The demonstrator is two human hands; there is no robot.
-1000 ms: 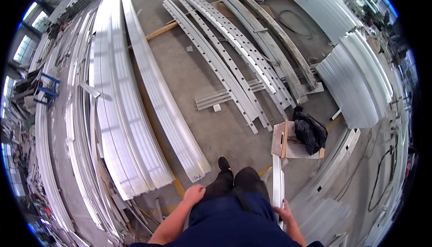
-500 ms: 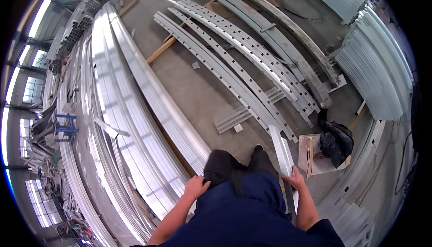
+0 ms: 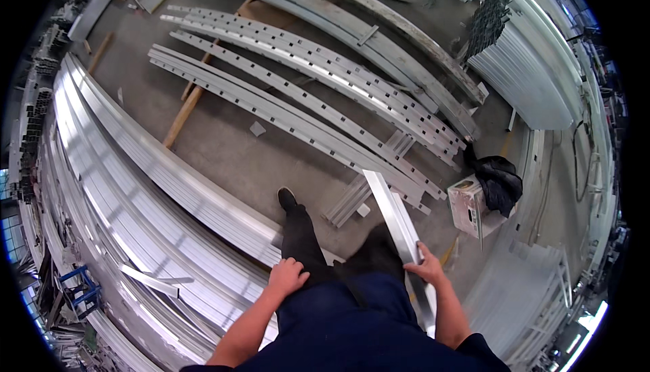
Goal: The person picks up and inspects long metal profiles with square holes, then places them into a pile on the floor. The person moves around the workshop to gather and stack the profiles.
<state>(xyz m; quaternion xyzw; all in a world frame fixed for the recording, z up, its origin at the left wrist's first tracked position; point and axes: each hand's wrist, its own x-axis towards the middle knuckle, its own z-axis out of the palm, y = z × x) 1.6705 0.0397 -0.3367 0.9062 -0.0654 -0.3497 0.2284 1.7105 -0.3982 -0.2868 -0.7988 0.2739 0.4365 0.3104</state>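
My right hand [image 3: 425, 265] is clamping a silver channel-like metal profile [image 3: 395, 219], with the thumb and fingers closing on its edge. The profile is lying at a slant along my right thigh: its near end is passing beside my right hip, and its far end is pointing forward and slightly left. In the view, that far end is overlapping the slotted metal profiles [image 3: 240, 91]; I cannot tell whether the parts are touching.

My left hand [image 3: 288, 276] is resting at my left thigh with the fingers loosely curling; I cannot tell whether they are gripping the trouser cloth.

To the left, long silver profiles [image 3: 156, 169] are lying side by side. Ahead, a wooden batten [image 3: 183, 118] is running beneath the slotted profiles. Short ribbed profiles [image 3: 345, 202] are lying crosswise on the concrete floor [image 3: 264, 162], a small white block [image 3: 363, 210] just beside them. To the right, a cardboard box [image 3: 466, 215] is standing with a black plastic bag [image 3: 500, 182] bulging over its top.
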